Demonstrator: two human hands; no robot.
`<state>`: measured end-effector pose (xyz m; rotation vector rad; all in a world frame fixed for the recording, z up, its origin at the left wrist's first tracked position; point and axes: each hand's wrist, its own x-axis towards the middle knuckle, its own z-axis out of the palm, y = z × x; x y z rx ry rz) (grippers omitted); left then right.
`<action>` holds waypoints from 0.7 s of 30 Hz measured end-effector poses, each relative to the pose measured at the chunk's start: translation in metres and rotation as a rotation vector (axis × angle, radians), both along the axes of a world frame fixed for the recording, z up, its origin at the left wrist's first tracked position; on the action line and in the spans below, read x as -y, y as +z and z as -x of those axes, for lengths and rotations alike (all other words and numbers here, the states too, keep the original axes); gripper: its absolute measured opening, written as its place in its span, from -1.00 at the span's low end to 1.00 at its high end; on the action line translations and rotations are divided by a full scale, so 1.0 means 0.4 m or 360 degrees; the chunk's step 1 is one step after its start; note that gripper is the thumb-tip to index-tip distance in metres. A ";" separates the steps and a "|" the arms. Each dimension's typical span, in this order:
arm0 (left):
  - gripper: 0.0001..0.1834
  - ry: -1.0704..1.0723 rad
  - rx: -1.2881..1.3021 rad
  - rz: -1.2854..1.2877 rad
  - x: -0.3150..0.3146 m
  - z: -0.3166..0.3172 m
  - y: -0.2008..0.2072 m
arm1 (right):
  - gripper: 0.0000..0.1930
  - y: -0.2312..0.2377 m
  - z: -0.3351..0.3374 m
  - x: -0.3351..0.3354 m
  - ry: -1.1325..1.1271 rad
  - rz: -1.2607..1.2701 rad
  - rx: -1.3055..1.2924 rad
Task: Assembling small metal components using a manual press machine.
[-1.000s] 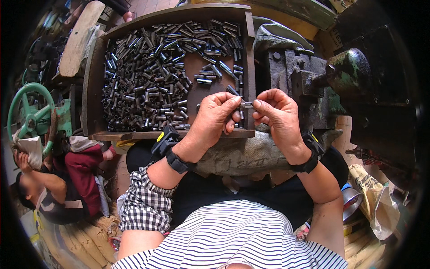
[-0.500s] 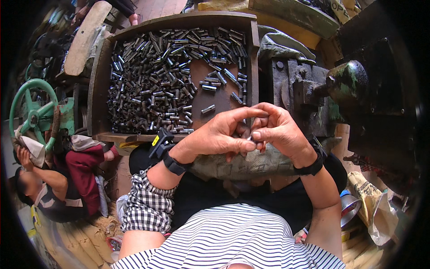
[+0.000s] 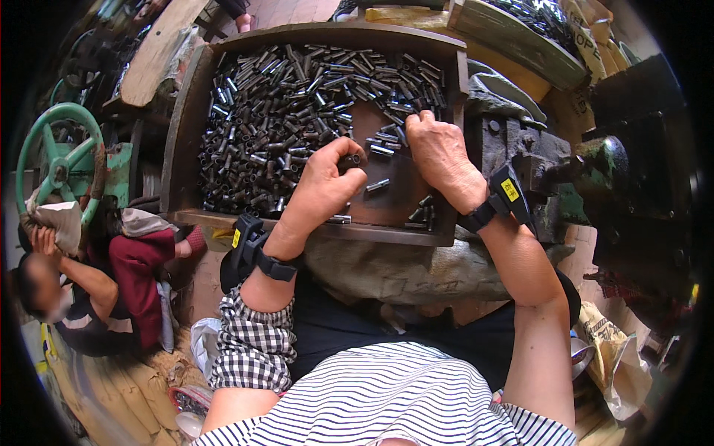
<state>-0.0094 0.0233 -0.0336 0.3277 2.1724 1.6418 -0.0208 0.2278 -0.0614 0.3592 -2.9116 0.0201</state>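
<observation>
Head view shows our left hand [image 3: 321, 186] pinching one short metal tube [image 3: 351, 159], our right hand [image 3: 439, 152] curled among others, with most of the tray [image 3: 186, 126] seemingly left to handle.

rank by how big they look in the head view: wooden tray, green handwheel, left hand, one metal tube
1. wooden tray
2. green handwheel
3. left hand, though nearness to the camera may inflate it
4. metal tube

Silvery-dark tubes [image 3: 297, 111], brown tray [image 3: 186, 126]
</observation>
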 end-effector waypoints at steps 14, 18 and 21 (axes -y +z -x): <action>-0.82 -0.0390 -0.1033 0.1363 0.024 -0.019 -0.020 | -0.81 0.061 -0.138 -0.024 0.0086 0.1170 0.0245; -0.83 -0.0356 -0.1038 0.1461 0.016 -0.021 -0.030 | -0.81 0.084 -0.192 -0.005 -0.0027 0.1513 0.0538; -0.84 -0.0370 -0.1037 0.1525 0.007 -0.021 -0.033 | -0.83 0.051 -0.199 0.001 0.0118 0.1142 0.0247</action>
